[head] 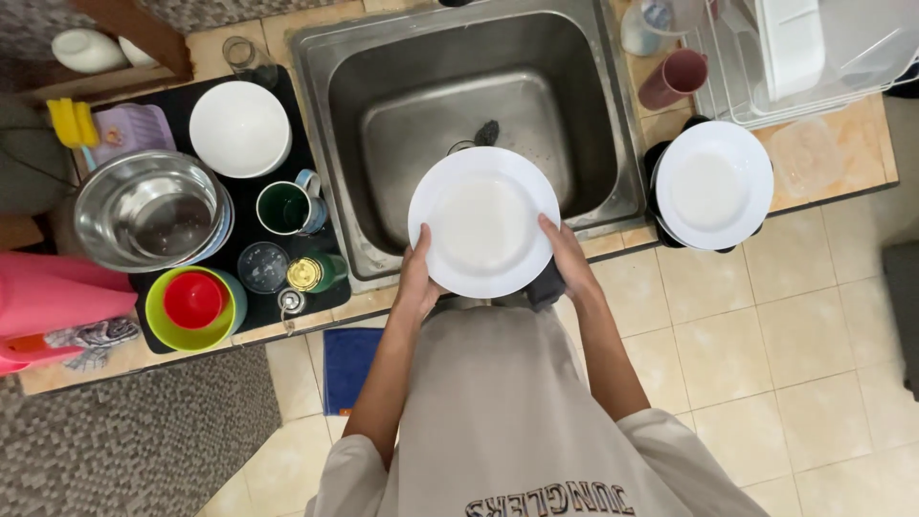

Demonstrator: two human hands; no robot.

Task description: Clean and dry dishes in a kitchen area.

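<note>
We look straight down at a kitchen counter with a steel sink set in its middle, and at our own two bare arms reaching toward it. Our left hand and right hand each clasp an opposite edge of a round white plate, thumbs resting on its rim, so both hands are closed around that plate. We hold it level, face up, over the near edge of the sink, partly above the basin and partly above the counter's front lip. A dark cloth or sponge shows just under the right hand; we cannot tell whether the fingers pinch it. On the counter to the right of the sink sits a stack of white plates, with a pink cup and a white dish rack beyond it near the far right corner. To the left of the sink, a black mat carries a white bowl, a steel bowl, a dark green mug, and a red cup nested in a green bowl near the front edge.
</note>
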